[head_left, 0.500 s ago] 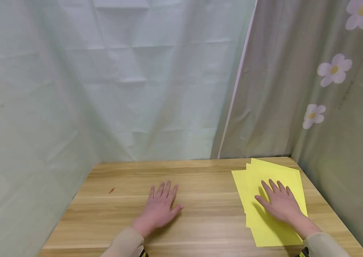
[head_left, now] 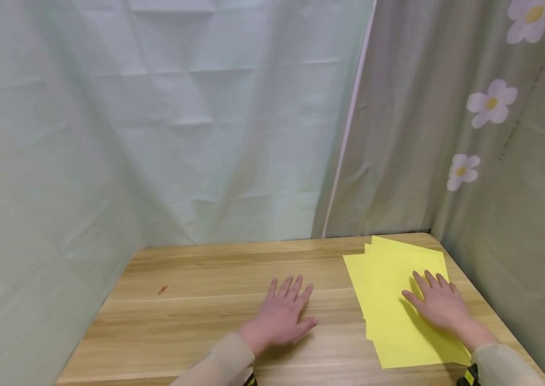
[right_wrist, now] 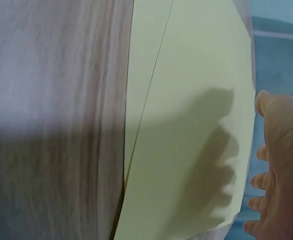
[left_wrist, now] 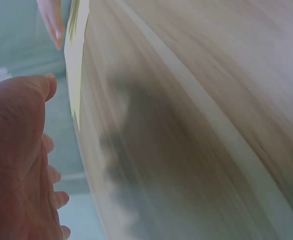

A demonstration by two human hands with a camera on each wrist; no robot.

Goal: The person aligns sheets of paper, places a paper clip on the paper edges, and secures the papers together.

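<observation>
Several sheets of yellow paper (head_left: pixel 390 300) lie fanned over one another on the right of the wooden table (head_left: pixel 195 332). Over their right side hovers my right hand (head_left: pixel 441 306), fingers spread and palm down; the right wrist view has its shadow on the paper (right_wrist: pixel 186 100) below it. My left hand (head_left: pixel 282 313) is held above the table's middle, left of the sheets, fingers straight and spread, holding nothing. Its shadow falls on the wood in the left wrist view. A small red paper clip (head_left: pixel 163 289) lies on the left part of the table.
Pale curtains (head_left: pixel 233 134) hang behind the table and along both sides, close to its edges. White flowers (head_left: pixel 491 103) are printed on the right-hand curtain. The sheets reach near the table's back right corner.
My left hand has moved right, toward the paper. My right hand has shifted slightly right over the sheets. The head view has turned a little; paper and clip lie as before.
</observation>
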